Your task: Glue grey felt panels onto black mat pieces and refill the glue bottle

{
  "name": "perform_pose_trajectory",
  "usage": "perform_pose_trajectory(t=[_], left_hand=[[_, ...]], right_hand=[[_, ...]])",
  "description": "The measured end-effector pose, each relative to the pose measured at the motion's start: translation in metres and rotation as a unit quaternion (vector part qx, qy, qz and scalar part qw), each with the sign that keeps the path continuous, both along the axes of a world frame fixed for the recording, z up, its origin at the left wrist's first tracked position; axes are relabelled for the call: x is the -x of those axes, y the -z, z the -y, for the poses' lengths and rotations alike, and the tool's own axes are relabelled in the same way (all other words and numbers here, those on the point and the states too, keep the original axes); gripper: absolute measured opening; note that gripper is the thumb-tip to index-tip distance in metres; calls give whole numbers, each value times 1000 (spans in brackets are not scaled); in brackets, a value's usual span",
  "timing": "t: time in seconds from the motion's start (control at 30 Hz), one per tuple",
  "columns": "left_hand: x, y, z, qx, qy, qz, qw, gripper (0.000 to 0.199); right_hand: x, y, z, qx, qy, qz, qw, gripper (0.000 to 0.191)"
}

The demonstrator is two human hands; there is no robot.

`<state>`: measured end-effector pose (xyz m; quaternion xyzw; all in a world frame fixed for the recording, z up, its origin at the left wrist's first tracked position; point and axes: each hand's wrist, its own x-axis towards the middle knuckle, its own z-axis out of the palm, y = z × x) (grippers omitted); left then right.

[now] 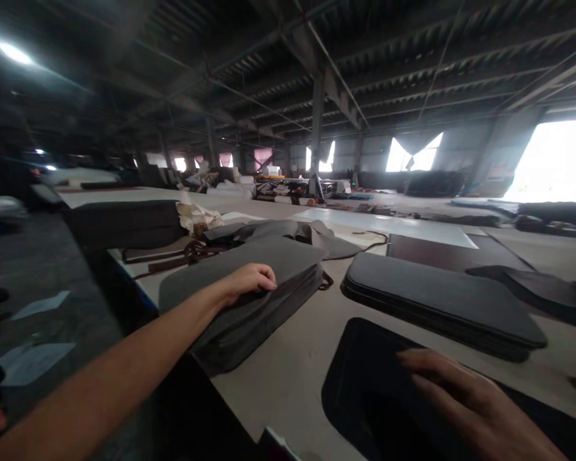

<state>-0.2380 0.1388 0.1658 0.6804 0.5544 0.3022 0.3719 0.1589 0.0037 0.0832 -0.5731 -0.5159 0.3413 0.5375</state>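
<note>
Handling, left stack: the grey stack [288,251] is met at its near long edge by the left hand [250,282], fingers curled in; whether a layer is pinched cannot be told.
Stack edges: layers are spread unevenly along the side; one edge is best taken lightly, it is judged, so that lower layers are not dragged askew.
Black mat: the mat [359,378] is laid flat on the near worktop [278,368], to the right of the left stack.
Right hand: the hand [470,394] is held half open over the mat, nothing seen gripped; contact cannot be told. Flat fingers would be preferred for smoothing without creases.
Right stack: a neater pile [436,291] is set just beyond the mat; knocking it is best avoided.
</note>
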Motion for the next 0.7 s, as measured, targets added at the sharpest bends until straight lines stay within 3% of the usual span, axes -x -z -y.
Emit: perform_pose_trajectory(t=[0.1, 0.23, 0.43, 0.7], left_hand=[[3, 3, 0, 10, 4, 21, 1000, 24], [4, 9, 1, 6, -7, 28, 1000, 23], [6, 12, 5, 3, -1, 56, 998, 25], [7, 14, 4, 16, 8, 87, 996, 25]], right_hand=[[63, -24, -36, -8, -185, 84, 979, 28], [134, -25, -86, 5, -260, 21, 965, 34], [195, -30, -127, 65, -260, -119, 956, 40], [208, -27, -144, 73, -249, -161, 952, 41]])
